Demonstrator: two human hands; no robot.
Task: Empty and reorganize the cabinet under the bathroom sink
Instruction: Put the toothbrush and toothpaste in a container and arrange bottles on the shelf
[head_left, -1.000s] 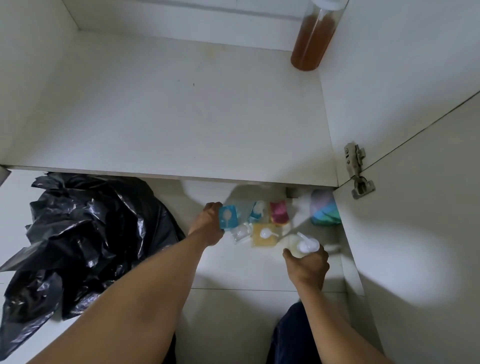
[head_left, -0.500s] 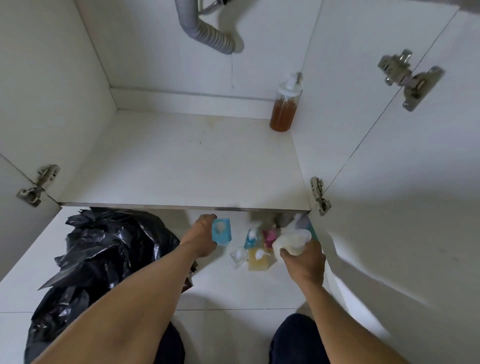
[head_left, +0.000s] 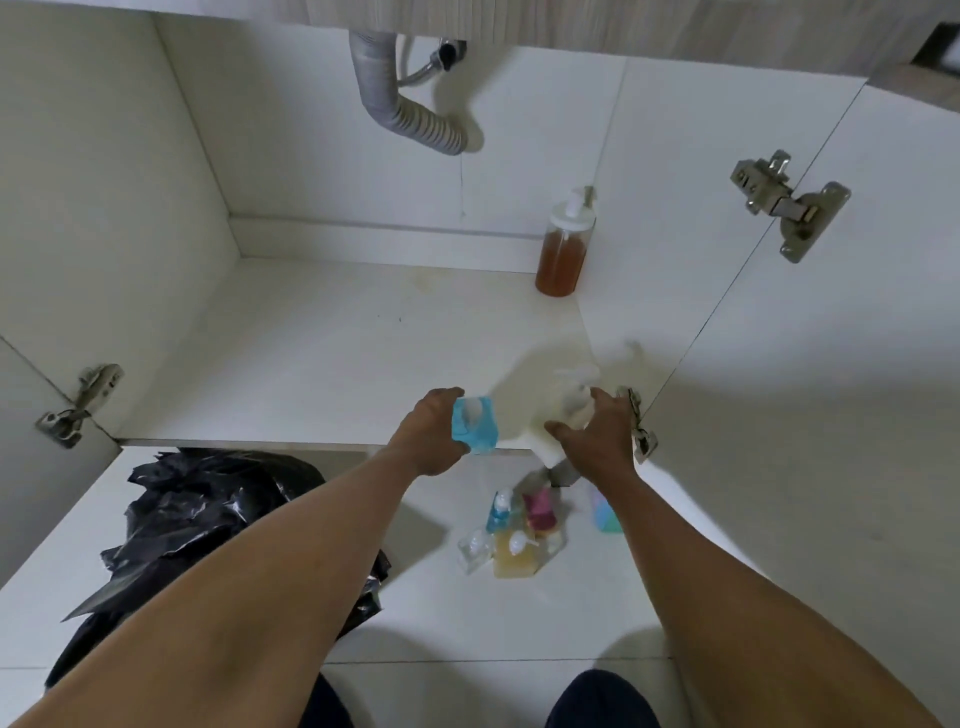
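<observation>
At frame centre, over the cabinet (head_left: 311, 353) front edge: both arms stretched forward. Left hand (head_left: 431, 431) has its fingers curled round a blue pump bottle (head_left: 474, 426). Right hand (head_left: 597, 436) grips a white pump bottle (head_left: 571, 405), which is motion-blurred. Upper right of centre: an amber pump bottle (head_left: 563, 249), mostly full, upright in the cabinet's back right corner. Lower centre, on the floor tiles: a small blue bottle (head_left: 500, 512), pink bottle (head_left: 537, 506), yellow bottle (head_left: 511, 558) and clear bottle (head_left: 474, 551), clustered together. Labels are too blurred to read.

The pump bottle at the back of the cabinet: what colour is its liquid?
Amber-brown, in the pump bottle with a white top; the head view shows it.
</observation>
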